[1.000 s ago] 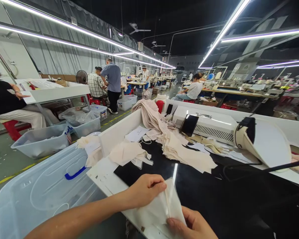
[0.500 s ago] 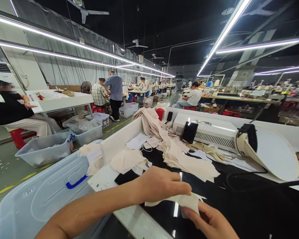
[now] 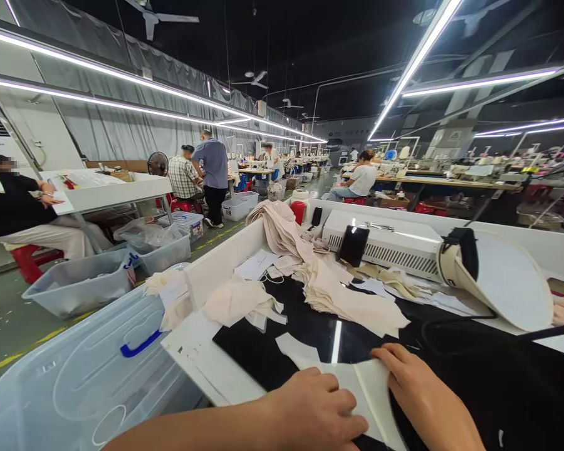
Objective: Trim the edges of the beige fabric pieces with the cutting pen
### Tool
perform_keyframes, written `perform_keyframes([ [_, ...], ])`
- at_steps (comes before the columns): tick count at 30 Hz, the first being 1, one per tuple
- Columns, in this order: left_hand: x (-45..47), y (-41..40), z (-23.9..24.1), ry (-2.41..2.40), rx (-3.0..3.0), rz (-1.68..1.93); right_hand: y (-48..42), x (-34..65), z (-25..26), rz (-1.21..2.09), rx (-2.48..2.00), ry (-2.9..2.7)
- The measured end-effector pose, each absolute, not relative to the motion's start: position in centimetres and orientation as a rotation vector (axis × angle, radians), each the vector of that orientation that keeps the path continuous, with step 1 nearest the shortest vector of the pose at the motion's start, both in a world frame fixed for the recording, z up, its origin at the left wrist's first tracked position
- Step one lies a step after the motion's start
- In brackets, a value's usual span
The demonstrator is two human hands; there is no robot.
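Note:
A cream fabric piece, with a pale line running down it, lies over the glossy black tabletop in front of me. My left hand has its fingers curled onto the left part of the fabric; its fingertips are partly hidden. On the other side, my right hand grips the fabric's right edge, thumb out of sight beneath. A pale flat piece juts out beyond my left hand. Farther back lies a stack of beige fabric pieces, and a smaller fabric pile is to its left.
A white lamp-like shade stands at the right, near a white vented box. A black phone leans on that box. The lidded plastic bin sits left of the table. Several people work at tables behind.
The fabric, bunched between my hands before, is now spread flatter on the tabletop. My left hand has moved down toward me; my right hand has shifted up along the fabric's right edge.

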State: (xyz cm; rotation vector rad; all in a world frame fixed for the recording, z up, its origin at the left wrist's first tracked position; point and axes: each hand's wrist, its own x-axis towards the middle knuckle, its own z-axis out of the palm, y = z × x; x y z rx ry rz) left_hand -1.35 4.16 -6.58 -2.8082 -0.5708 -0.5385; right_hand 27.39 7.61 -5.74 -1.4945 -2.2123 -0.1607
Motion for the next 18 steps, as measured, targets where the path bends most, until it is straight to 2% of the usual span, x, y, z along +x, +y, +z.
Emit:
perform_keyframes([
  [4, -2.0, 4.1, -6.3, -0.549, -2.816, -0.539, 8.9, 30.1, -6.4, -0.614, -1.586, -2.181],
  [6, -2.4, 4.1, -6.4, -0.537, -2.812, -0.553, 8.6, 30.0, -6.3, -0.7, -1.542, -2.176],
  [14, -3.8, 3.6, -5.4, -0.519, -2.786, -0.512, 4.2, 25.1, -5.8, -0.494, -1.011, -2.464],
  [18, -4.7, 3.2, -4.3, -0.504, -2.772, -0.492, 4.0, 25.3, -6.7, -0.493, -1.073, -2.422],
])
